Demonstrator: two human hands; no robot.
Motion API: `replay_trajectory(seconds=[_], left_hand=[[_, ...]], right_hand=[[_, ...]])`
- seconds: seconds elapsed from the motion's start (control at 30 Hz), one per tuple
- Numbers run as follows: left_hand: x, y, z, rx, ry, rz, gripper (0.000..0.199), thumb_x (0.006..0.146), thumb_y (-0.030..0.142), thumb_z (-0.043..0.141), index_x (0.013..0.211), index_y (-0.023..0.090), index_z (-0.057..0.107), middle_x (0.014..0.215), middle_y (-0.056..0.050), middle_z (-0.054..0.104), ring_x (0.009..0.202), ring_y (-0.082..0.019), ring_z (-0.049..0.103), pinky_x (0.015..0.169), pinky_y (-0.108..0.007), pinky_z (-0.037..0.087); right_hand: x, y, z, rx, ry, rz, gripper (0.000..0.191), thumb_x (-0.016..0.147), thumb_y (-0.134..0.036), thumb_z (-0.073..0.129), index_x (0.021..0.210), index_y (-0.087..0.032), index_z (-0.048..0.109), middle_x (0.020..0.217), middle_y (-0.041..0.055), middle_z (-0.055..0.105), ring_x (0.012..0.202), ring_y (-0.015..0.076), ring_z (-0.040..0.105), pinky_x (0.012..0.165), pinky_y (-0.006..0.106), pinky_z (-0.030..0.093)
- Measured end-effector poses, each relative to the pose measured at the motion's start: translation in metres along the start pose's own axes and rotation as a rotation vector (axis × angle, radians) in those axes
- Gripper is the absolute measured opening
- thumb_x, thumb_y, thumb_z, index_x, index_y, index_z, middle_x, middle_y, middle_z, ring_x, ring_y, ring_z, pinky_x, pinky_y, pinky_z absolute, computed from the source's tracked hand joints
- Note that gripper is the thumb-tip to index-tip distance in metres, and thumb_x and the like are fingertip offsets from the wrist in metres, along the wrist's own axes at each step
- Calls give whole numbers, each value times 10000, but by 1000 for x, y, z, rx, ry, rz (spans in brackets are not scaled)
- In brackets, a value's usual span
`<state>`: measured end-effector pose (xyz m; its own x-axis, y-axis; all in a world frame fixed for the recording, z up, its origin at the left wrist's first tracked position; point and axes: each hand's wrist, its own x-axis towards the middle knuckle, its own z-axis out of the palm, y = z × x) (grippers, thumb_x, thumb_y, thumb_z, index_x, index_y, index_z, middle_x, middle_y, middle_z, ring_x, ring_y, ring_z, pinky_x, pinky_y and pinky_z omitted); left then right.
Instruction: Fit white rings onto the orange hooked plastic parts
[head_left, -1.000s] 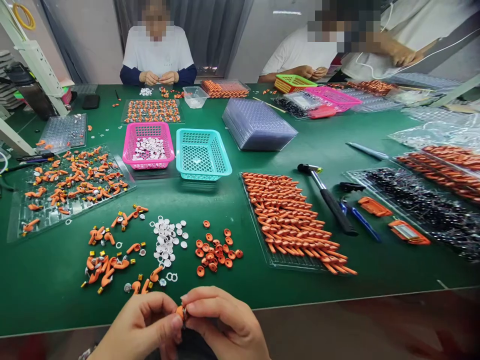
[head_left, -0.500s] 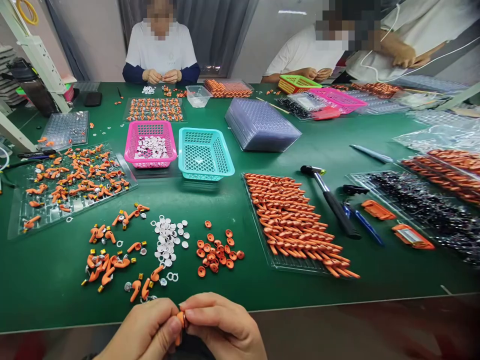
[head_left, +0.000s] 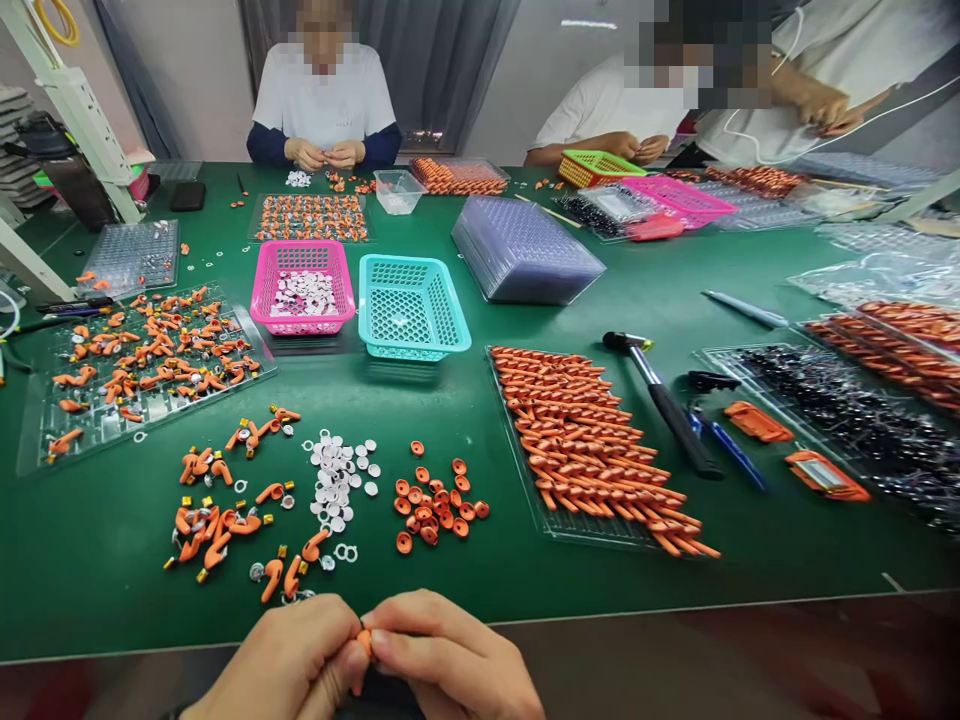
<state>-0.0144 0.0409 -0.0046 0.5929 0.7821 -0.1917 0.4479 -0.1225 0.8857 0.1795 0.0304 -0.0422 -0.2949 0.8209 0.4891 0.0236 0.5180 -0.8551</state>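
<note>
Both my hands meet at the table's front edge around one small orange earbud shell (head_left: pixel 364 640). My left hand (head_left: pixel 289 655) is closed, with thumb and forefinger pinching it from the left. My right hand (head_left: pixel 450 650) is closed on its other side, fingertips pressed to the piece. Fingers hide most of the earbud. Just beyond lie orange earbud shells with parts attached (head_left: pixel 217 530), white round discs (head_left: pixel 337 480) in a loose heap, and round orange caps (head_left: pixel 435 500) with dark centres.
A pink basket (head_left: pixel 259 315) holds white discs; a turquoise basket (head_left: pixel 450 330) stands beside it. Trays of orange earbud parts (head_left: pixel 157 345) and orange stems (head_left: pixel 592 440) flank the middle. A hammer (head_left: pixel 667 410) lies right. Clear trays (head_left: pixel 525 255) are stacked behind. Several people sit or stand opposite.
The earbud has turned slightly between my fingertips, and my right hand has shifted a little to the right. Loose parts on the table lie as before.
</note>
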Motion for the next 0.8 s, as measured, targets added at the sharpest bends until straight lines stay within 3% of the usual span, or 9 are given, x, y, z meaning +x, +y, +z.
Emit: replay_trajectory(seconds=[0.17,0.3,0.5,0.67,0.8], left_hand=[[0,4,-3,6,-19,-34,396,1025,449,298,708,226,377,657,37,442,591,-137,417,551,-222,335],[-1,7,-5,-2,-30,-44,388,1018,446,313,708,227,394,669,33,464,606,-139,441,570,-213,361],[-1,5,-2,-20,-18,-61,410,1017,483,283,708,230,375,656,33,458,590,-141,429,551,-226,347],[-1,10,-2,-77,-1,-95,455,1006,546,273,711,226,406,665,27,464,607,-144,435,563,-229,354],[-1,11,-3,-120,-23,-136,476,997,571,284,700,223,413,662,25,458,624,-148,447,577,-233,358]], right_hand=[[8,-5,-7,-46,-24,-38,292,933,-77,603,1172,-229,675,916,97,745,785,189,716,672,280,611],[11,-6,-9,-83,-59,-59,256,961,-107,566,1174,-204,670,918,116,749,808,197,720,692,286,619],[2,5,3,-124,82,-215,275,978,-153,534,1224,-166,658,907,140,751,783,219,722,644,300,626],[4,-2,1,16,55,-13,320,933,-53,589,1185,-226,684,974,113,755,840,200,735,728,282,625],[5,-5,1,163,125,121,237,918,-98,639,1076,-255,720,957,71,776,834,184,745,752,252,626]])
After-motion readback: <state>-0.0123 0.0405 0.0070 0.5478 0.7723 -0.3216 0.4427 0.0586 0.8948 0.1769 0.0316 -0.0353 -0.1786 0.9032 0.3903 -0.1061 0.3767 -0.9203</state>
